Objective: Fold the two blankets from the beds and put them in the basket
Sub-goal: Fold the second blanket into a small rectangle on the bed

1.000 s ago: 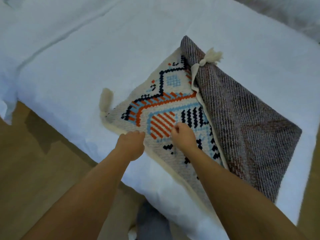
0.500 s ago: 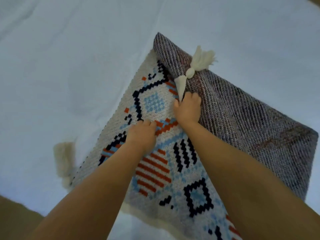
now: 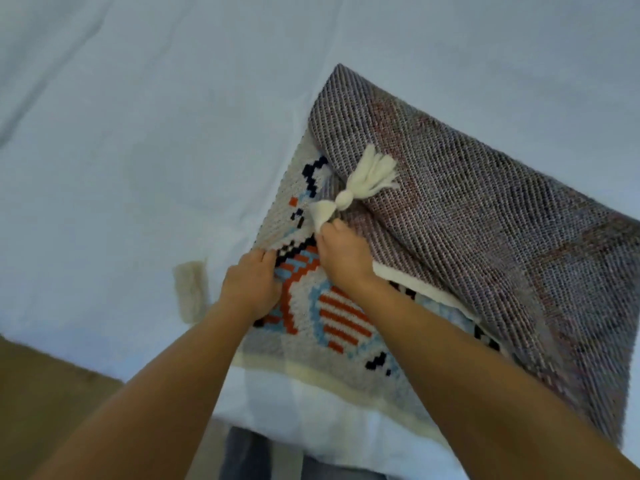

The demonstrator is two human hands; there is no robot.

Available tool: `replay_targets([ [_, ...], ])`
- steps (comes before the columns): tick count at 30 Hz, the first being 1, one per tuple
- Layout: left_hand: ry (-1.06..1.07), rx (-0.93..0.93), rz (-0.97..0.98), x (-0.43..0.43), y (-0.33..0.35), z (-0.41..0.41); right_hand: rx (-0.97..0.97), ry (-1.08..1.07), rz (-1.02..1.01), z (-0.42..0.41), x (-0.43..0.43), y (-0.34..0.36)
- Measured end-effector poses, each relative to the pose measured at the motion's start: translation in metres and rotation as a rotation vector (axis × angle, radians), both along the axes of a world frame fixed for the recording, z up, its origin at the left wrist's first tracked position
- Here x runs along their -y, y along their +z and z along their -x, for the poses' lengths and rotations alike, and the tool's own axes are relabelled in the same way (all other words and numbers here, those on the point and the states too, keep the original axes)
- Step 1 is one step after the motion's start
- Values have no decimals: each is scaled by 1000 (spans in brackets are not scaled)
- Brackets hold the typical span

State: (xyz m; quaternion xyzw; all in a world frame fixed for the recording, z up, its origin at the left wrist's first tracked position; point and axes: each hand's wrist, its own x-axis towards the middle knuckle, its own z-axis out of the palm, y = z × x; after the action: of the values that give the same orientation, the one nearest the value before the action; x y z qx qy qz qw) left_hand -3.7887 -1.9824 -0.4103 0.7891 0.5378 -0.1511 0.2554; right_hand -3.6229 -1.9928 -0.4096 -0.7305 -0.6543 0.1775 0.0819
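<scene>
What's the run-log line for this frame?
stage: folding blanket on bed | left grip: holds patterned face | right grip: pinches folded-over corner by tassel | basket: not in view

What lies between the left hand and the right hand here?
Head view: a narrow strip of the blanket, its black, blue and orange pattern, lies between left hand and right hand.

Seen from the two hands, the white bed point(image 3: 156, 116) lies open from eight round to twelve o'clock, with wide room to pass. The turned-over flap of the blanket point(image 3: 485, 265) fills twelve to four o'clock. A white tassel point(image 3: 372, 174) lies on it just beyond the right hand point(image 3: 343, 261). A second tassel point(image 3: 190, 292) lies on the sheet at nine, just beside the left hand point(image 3: 251, 289). Wooden floor point(image 3: 41, 393) shows at seven.
</scene>
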Motion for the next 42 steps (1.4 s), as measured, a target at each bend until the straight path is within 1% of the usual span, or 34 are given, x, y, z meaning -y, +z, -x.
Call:
replay_targets([
  [4, 9, -69, 14, 30, 0, 59, -44, 116, 140, 78, 42, 3],
  [8, -198, -209, -65, 57, -6, 114, -148, 235, 225, 164, 78, 2],
  [11, -254, -273, -68, 69, -12, 156, -195, 195, 251, 207, 98, -4],
  [15, -290, -306, -47, 79, -15, 202, -158, 182, 247, 230, 111, -12],
  [17, -269, -266, -44, 80, -14, 211, -175, 168, 253, 234, 111, -15],
  [19, -206, -182, -26, 77, -12, 209, -206, 129, 257, 234, 111, -19],
  [22, -85, 65, -36, 71, -7, 193, -156, 121, 283, 237, 117, -22],
  [24, 60, 220, -26, 67, -1, 178, -155, 152, 310, 238, 124, -21],
  [26, 189, 279, -34, 63, 4, 162, -179, 200, 316, 235, 131, -18],
  [27, 184, 275, -67, 63, 6, 154, -193, 201, 292, 231, 136, -16],
  [28, 127, 264, -116, 64, 8, 145, -212, 170, 249, 224, 141, -13],
  [30, -38, 272, -189, 69, 11, 126, -210, 43, 155, 202, 153, -7],
  [33, -227, 271, -199, 84, 15, 89, -115, -106, 115, 151, 182, 2],
  [36, -390, 210, -210, 103, 16, 50, -66, -225, 96, 96, 215, 11],
  [40, -560, 118, -206, 142, 12, -3, 20, -406, 82, 23, 266, 16],
  [42, -611, 76, -179, 165, 6, -31, 65, -516, 82, -14, 296, 15],
])
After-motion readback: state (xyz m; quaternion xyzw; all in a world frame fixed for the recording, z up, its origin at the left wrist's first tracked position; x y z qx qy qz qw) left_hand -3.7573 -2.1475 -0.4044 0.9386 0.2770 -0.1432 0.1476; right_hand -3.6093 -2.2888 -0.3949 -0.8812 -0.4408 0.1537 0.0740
